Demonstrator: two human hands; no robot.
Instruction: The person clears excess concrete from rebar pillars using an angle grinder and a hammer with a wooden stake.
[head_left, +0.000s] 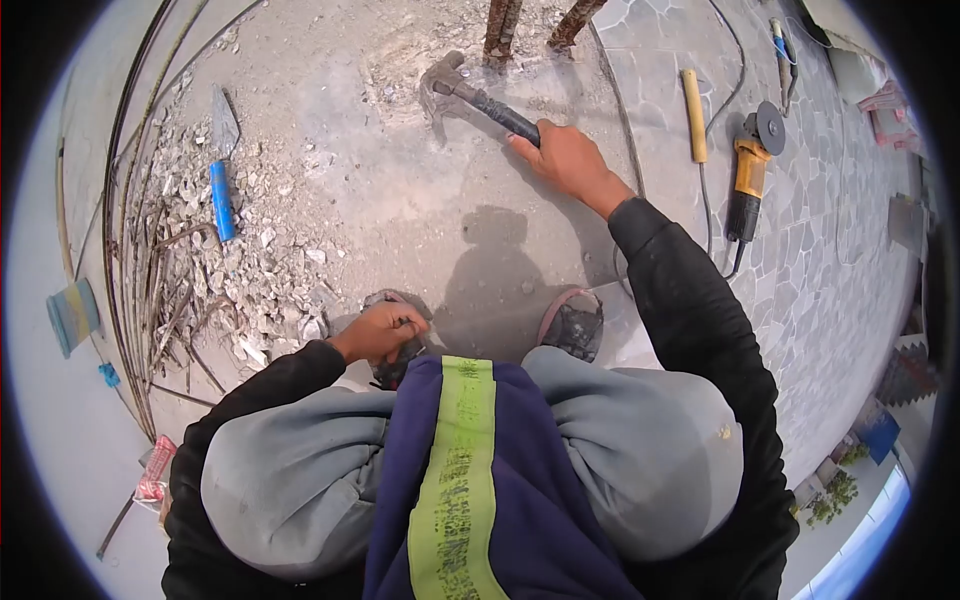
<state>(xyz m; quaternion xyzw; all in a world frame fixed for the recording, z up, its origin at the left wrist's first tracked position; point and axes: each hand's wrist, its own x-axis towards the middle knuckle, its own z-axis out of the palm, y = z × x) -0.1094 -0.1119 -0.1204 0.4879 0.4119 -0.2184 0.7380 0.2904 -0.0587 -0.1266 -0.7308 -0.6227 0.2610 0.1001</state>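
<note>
My right hand [575,165] is closed around the black handle of a claw hammer [492,108]. The hammer's metal head is up and to the left, over the dusty concrete floor near two rusty steel posts [502,28]. Low on the left, beside my shoe, my left hand [383,332] has its fingers curled together. Whether anything small is in those fingers is hidden. Broken concrete rubble [265,265] is spread to the left of that hand. A trowel [221,200] with a blue handle lies on the rubble, its blade pointing away from me.
Long thin metal rods [125,220] run along the left wall. On the right, an angle grinder [750,165] with its cord lies on the stone-patterned paving [800,290], beside a pale wooden handle [694,115]. My shoes [572,325] are planted close in front.
</note>
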